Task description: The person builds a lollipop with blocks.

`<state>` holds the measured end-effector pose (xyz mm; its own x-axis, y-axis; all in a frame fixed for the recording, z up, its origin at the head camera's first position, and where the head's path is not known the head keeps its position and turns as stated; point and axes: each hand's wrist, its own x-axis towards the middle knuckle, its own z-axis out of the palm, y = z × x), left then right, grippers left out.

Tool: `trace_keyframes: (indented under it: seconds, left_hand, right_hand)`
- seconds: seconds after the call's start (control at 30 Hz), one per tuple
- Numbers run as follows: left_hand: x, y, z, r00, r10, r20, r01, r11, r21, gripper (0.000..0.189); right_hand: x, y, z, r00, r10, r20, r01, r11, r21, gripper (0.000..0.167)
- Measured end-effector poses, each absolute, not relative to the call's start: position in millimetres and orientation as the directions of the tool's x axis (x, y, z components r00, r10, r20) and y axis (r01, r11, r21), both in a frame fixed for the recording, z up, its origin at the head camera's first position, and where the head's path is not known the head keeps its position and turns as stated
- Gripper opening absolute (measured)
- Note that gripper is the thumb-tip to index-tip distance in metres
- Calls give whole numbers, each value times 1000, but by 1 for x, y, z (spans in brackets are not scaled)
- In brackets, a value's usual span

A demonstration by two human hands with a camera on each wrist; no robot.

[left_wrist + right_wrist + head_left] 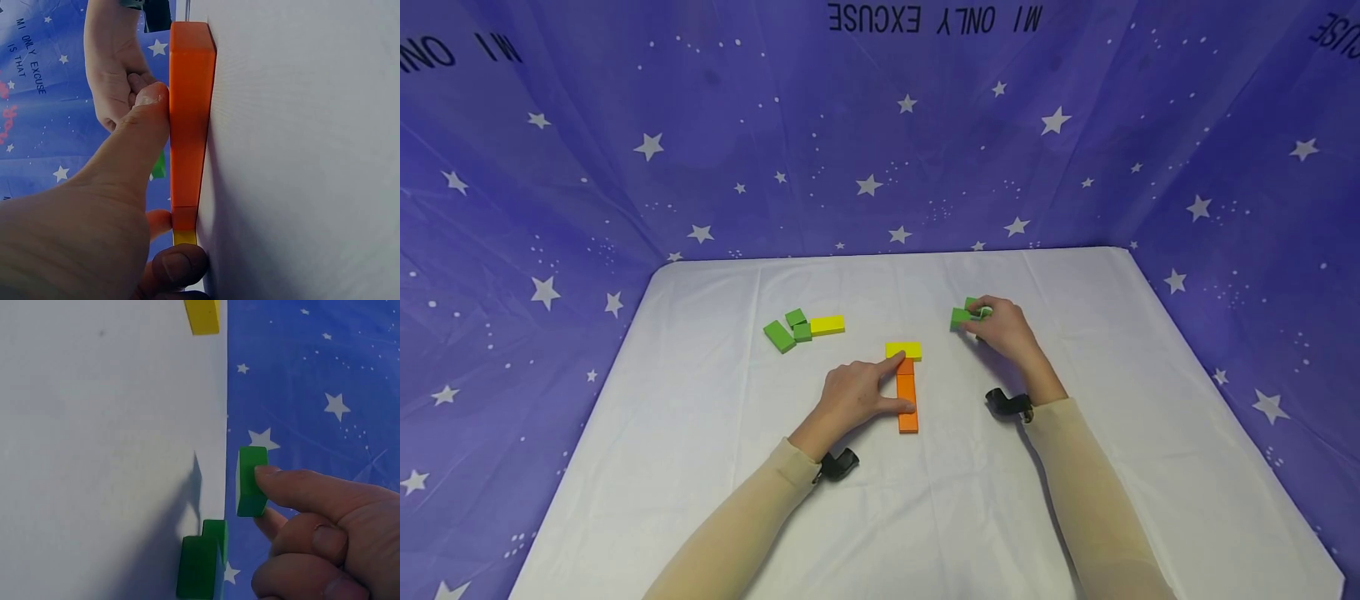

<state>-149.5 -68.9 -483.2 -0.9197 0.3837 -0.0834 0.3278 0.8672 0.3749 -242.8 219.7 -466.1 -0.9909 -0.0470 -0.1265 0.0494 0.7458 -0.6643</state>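
My left hand [857, 393] lies along a T of blocks, its index fingertip near the join of the yellow block [895, 347] and the small orange block [906, 367]. In the left wrist view, the thumb rests against the long orange block [189, 112]. On the right, my right hand [1006, 329] pinches a green block [250, 487] between thumb and forefinger, and the right wrist view shows it raised off the table. Two more green blocks sit beneath that hand: a larger one [197, 569] and another partly behind it [214, 530].
Left of the T lies a group with a yellow block [827, 326], a longer green block [779, 337] and two small green blocks, one at the back [795, 317] and one in front [802, 332]. A white cloth [700, 500] covers the table, with a blue starred curtain [820, 125] around it.
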Motion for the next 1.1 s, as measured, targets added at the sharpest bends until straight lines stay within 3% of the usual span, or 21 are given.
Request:
trace_keyframes:
  seconds: [0.63,1.1]
  left_hand:
    - [-149,-70,-483,-918,390,-75,336,863,376,95]
    - [-149,-69,-483,-920,387,-56,343,868,359,95]
  right_hand:
    - [-234,186,-464,-999,-45,-18,-17,680,-733,43]
    - [-229,170,-473,-995,-94,-32,-40,676,-735,41]
